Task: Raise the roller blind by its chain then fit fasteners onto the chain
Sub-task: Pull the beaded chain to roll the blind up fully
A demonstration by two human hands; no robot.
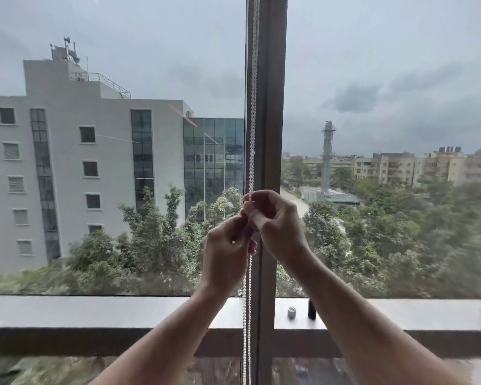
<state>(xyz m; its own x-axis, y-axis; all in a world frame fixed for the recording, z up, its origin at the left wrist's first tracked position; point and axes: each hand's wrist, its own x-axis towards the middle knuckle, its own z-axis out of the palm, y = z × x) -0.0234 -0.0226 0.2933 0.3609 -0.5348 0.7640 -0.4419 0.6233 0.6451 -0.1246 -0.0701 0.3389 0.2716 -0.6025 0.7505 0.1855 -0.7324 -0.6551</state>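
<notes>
Left hand and right hand are pinching the bead chain at centre; a loosening pinch is risking the small fastener dropping.

The person's left hand and right hand are meeting in front of the dark window post, both pinching the white bead chain that is hanging down along it. Below, a small silver cylinder and a dark upright object are standing on the sill, just right of the post.
</notes>
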